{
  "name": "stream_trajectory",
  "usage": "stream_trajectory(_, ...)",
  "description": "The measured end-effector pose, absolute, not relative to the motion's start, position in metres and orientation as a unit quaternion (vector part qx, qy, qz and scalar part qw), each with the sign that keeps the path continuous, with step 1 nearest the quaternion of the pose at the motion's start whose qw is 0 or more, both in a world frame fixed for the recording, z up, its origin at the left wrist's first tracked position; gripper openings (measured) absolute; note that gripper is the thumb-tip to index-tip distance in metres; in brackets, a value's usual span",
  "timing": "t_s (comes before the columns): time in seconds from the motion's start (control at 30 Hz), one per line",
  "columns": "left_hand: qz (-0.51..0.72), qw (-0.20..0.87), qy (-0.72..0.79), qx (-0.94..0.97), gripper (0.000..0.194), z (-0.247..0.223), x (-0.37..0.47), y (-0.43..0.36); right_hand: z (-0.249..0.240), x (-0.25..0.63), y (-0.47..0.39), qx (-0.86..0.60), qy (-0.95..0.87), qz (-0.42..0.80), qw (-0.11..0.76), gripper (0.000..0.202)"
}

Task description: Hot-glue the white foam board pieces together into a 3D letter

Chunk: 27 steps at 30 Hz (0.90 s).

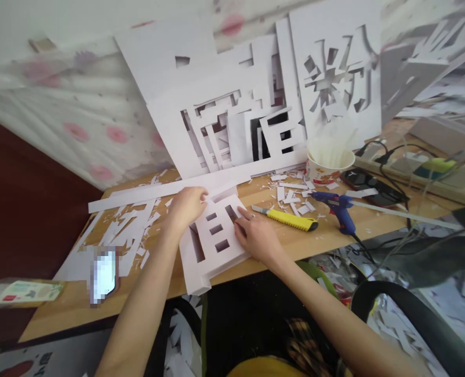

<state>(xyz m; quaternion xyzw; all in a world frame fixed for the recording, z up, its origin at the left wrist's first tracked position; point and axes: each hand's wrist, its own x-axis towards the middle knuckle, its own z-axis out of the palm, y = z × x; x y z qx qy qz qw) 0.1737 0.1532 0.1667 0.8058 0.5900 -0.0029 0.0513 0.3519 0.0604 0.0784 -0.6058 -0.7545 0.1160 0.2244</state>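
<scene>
At far left, a labelled bottle [30, 293] is noted lying on its side, with a lit phone [105, 276] on the table [69, 314] to its right. Beyond the phone, white offcuts [124, 230] are scattered. The left hand [189, 207] is placed at the upper left of the white cut-out [212, 263], its fingers curled and thumb drawn close to them; whether anything is pinched cannot be told. The cut-out is situated between and below both hands, flat on the wood, its lower left end reaching the table's front edge. It is pierced by a long slot at left, three small windows in a column and another slot at right; depth is shown by a raised side wall along the near edge. Its right edge is touched by the right hand [256, 235], fingers bent and thumb slightly apart from the index finger; whether the edge is gripped cannot be determined. Farther right, a yellow cutter [291, 219] with blade exposed and a blue glue gun [338, 207] are observed.
</scene>
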Motion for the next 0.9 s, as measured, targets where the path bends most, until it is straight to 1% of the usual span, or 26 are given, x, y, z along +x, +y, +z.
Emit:
stream_trajectory(0.1, -0.045, 0.055, 0.537, 0.841, 0.047, 0.166, 0.211, 0.162, 0.078, 0.353, 0.059, -0.602, -0.757, 0.117, 0.225, 0.028)
stream_trajectory(0.23, -0.098, 0.064, 0.524, 0.843, 0.051, 0.157, 0.237, 0.178, 0.076, 0.354, 0.060, -0.595, -0.762, 0.122, 0.223, 0.028)
stream_trajectory(0.67, -0.187, 0.026, 0.475, 0.859, 0.024, 0.162, 0.259, 0.195, 0.074, 0.356, 0.059, -0.593, -0.763, 0.122, 0.228, 0.029)
stream_trajectory(0.83, -0.190, 0.008, 0.477, 0.858, 0.019, 0.159, 0.263, 0.198, 0.073, 0.357, 0.059, -0.591, -0.761, 0.127, 0.235, 0.029)
stream_trajectory(0.9, -0.184, 0.013, 0.479, 0.858, 0.021, 0.158, 0.261, 0.200, 0.075, 0.359, 0.056, -0.586, -0.764, 0.132, 0.235, 0.031)
